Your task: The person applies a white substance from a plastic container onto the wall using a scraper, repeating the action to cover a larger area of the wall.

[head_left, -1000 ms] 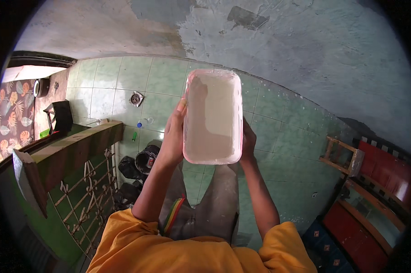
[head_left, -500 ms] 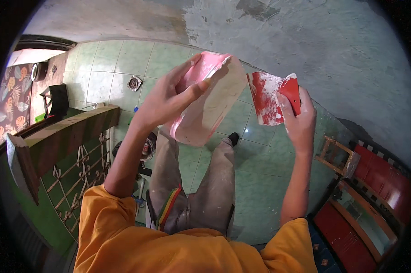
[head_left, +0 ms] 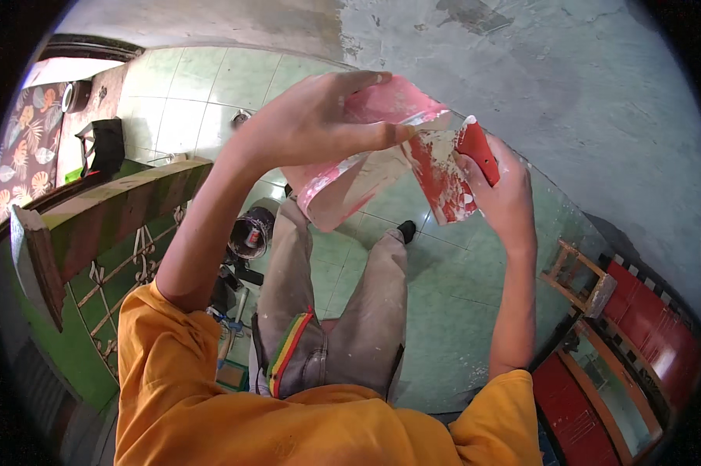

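My left hand (head_left: 308, 116) grips a curved, trough-like piece of pink plastic (head_left: 397, 97) by its edge, thumb on one side and fingers on the other. Pale putty-like material coats its inner face. In my right hand (head_left: 510, 198) is a red plastic putty scraper (head_left: 440, 179), pinched between thumb and fingers and streaked with white. The scraper blade is tilted and meets or overlaps the right end of the pink piece, close to my left thumb; whether they touch is hard to tell. Both things are held up above the floor, in front of the wall.
A grey, patchily plastered wall (head_left: 568, 101) rises ahead and to the right. On the left runs a wooden-topped railing (head_left: 125, 198) with metal scrollwork. A bucket (head_left: 251, 233) stands by my left leg. A small wooden frame (head_left: 576, 272) and red cabinet (head_left: 583, 404) are at right.
The red scraper has moved left and turned, from apart from the pink piece to up against or over its right end. My left hand has shifted and tipped the pink piece.
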A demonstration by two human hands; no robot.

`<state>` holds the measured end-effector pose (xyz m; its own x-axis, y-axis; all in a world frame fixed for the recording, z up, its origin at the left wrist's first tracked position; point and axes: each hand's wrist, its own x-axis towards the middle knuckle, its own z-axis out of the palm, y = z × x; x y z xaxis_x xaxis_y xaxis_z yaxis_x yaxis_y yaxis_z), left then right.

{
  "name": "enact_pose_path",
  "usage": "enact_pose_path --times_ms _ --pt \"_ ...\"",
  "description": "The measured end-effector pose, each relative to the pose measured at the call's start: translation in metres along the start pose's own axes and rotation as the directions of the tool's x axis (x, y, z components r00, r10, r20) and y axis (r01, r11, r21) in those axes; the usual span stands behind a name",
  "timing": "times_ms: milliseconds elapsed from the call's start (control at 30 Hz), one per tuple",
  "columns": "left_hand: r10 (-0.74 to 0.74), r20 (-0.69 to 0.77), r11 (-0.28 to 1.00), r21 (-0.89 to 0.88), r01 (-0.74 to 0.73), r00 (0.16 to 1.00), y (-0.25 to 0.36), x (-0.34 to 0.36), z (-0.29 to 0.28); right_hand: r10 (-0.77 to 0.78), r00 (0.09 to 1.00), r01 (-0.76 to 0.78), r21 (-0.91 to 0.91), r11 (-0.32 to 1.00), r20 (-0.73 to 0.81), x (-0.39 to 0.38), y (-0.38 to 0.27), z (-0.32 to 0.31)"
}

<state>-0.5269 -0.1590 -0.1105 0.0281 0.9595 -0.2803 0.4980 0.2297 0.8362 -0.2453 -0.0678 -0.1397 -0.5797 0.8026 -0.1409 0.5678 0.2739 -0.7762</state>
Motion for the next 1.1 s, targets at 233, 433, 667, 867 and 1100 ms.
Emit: enact_pose_path --times_ms 233,433,667,867,1100 --pt "-0.076 0.11 0.994 0.088 0.067 0.991 0.004 0.023 -0.005 0.058 0.995 -0.065 0.073 0.995 0.085 0.007 0.018 0.017" --pt "-0.206 0.112 0.978 0.04 0.203 0.972 -0.012 0.023 -0.007 0.124 0.967 -0.2 0.361 0.911 0.223 0.009 0.027 0.038" --pt "-0.19 0.057 0.966 -0.17 0.197 0.98 -0.049 0.016 -0.001 0.091 0.893 -0.302 0.438 0.847 0.44 0.001 0.002 0.065" --pt "-0.29 -0.113 0.87 -0.445 0.212 0.95 -0.081 0.003 0.014 0.125 0.847 -0.451 0.573 0.684 0.517 -0.014 0.013 0.088" --pt "-0.361 -0.365 0.74 -0.673 0.025 0.858 -0.107 -0.004 0.029 0.185 0.823 -0.567 0.791 0.227 0.537 -0.022 0.022 0.105"
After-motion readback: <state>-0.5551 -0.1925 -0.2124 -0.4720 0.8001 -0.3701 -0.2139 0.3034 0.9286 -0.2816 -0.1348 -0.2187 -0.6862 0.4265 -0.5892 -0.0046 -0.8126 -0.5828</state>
